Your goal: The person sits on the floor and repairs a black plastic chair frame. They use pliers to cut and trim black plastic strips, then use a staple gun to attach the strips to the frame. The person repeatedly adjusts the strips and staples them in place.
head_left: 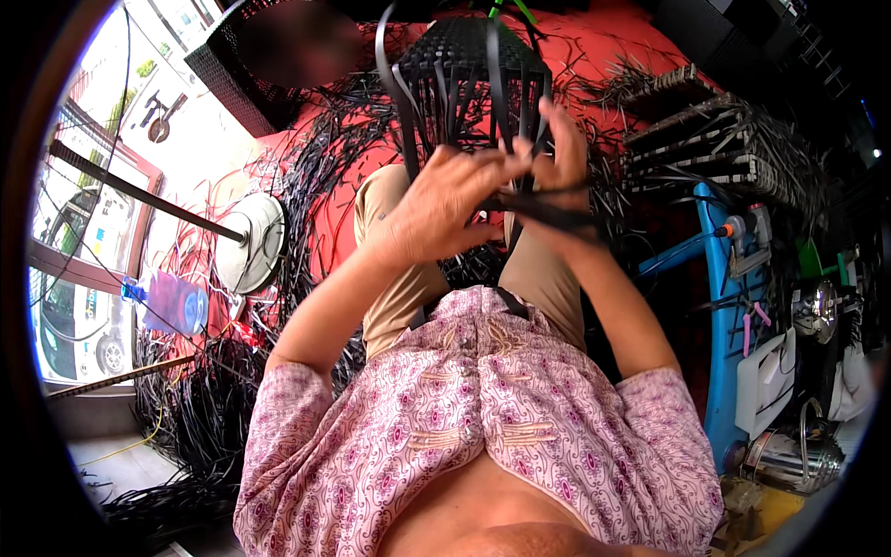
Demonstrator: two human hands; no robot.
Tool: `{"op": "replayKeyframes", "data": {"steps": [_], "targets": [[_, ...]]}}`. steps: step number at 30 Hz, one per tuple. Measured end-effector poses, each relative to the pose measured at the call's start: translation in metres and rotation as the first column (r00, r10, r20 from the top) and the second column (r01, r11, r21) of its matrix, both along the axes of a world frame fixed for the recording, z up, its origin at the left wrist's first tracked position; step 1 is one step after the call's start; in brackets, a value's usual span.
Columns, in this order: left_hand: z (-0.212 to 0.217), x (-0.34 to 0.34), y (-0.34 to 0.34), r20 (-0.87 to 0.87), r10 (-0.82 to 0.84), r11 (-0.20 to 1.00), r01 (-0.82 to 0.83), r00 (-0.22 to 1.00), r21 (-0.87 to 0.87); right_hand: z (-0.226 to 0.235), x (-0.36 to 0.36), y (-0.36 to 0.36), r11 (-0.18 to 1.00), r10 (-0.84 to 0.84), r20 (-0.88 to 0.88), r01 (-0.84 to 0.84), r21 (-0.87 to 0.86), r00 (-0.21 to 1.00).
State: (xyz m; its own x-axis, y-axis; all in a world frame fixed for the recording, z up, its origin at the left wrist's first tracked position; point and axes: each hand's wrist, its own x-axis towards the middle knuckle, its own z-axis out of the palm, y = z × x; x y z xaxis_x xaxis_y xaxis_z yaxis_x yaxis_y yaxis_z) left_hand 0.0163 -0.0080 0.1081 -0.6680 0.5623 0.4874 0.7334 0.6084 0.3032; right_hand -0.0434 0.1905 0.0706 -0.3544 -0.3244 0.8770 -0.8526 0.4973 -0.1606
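Observation:
A partly woven black basket [471, 54] stands just beyond my knees, its long loose black strips hanging down toward me. My left hand [445, 200] is curled, fingertips meeting the strips near the right hand, with its thumb lower down. Close beside it, my right hand [564, 162] has one finger raised and the others bent around the strips. A bundle of flat black plastic strips [552, 212] passes between the two hands, its right end blurred by motion. The fingertips' exact grip is partly hidden.
Loose black strips [325, 148] litter the red floor [334, 223]. A round white stand base [252, 243] and a water bottle [176, 302] are at left. Stacked woven panels [710, 148], a blue plastic chair [722, 306] and a metal pot [789, 459] line the right. Another dark woven piece [243, 79] stands far left.

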Motion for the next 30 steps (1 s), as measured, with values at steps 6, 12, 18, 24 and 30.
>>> {"op": "replayKeyframes", "data": {"steps": [6, 12, 18, 24, 30], "targets": [[-0.092, 0.044, 0.005, 0.008, -0.080, 0.996, 0.081, 0.997, -0.046, -0.076, 0.086, 0.035, 0.960, -0.187, 0.207, 0.134, 0.244, 0.960], [-0.191, 0.045, -0.022, 0.568, -0.356, 0.921, 0.175, 0.742, 0.348, -0.163, 0.170, 0.138, 0.945, -0.323, 0.682, 0.178, 0.276, 0.656], [-0.163, 0.081, -0.028, 0.644, -0.240, 0.963, 0.093, 0.727, 0.255, -0.212, 0.242, 0.294, 0.859, -0.472, 0.868, 0.141, 0.491, -0.153], [-0.059, 0.102, -0.080, 0.746, 0.091, 0.952, -0.278, 0.659, 0.129, -0.124, 0.160, 0.347, 0.466, -0.865, 0.500, 0.415, 0.782, 0.029], [-0.035, 0.042, -0.092, 0.457, 0.124, 0.539, -0.447, 0.881, 0.714, 0.010, 0.049, 0.221, 0.852, -0.209, 0.774, 0.500, -0.157, 0.598]]}}
